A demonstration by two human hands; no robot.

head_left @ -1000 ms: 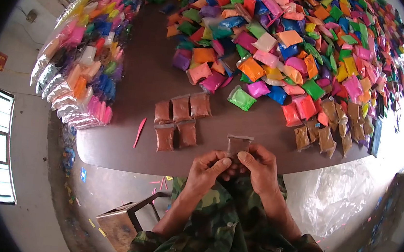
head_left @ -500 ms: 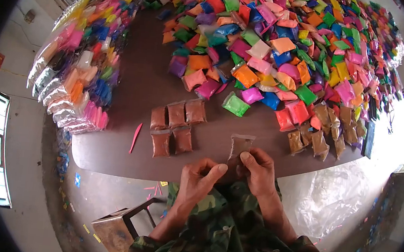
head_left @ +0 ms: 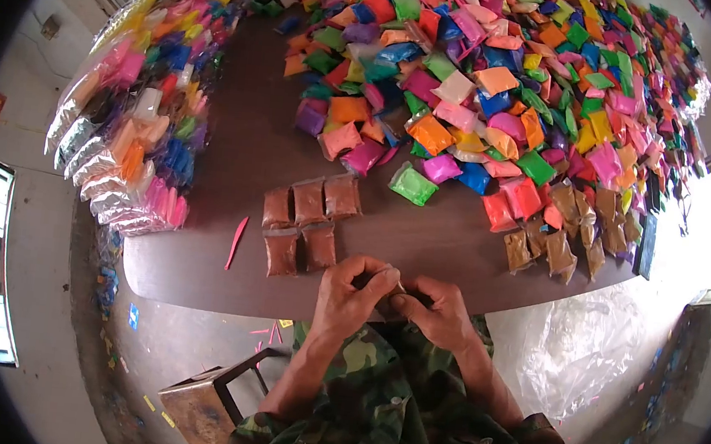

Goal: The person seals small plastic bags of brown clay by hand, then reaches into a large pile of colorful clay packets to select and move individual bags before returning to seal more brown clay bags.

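Note:
At the table's near edge my left hand (head_left: 352, 300) and my right hand (head_left: 439, 314) meet, fingers curled and thumbs pinching. Between them is a small clear plastic packet (head_left: 401, 287), mostly hidden; only a pale sliver shows at the fingertips. Just beyond my left hand lie several flat reddish-brown packets (head_left: 309, 201) in two rows. A pink plastic knife-shaped tool (head_left: 236, 243) rests to their left. Off to the right of my right hand sits a group of lighter brown packets (head_left: 560, 253).
A large heap of colourful packets (head_left: 495, 81) covers the table's far and right side. Long clear bags of coloured packets (head_left: 136, 149) are stacked at the left. Below the dark table (head_left: 187, 279) stand a stool (head_left: 209, 405) and a clear plastic sheet (head_left: 570, 354).
My left hand has moved up and right to meet my right hand, which shifted slightly left. The packet, upright and visible before, is now mostly covered by my fingers.

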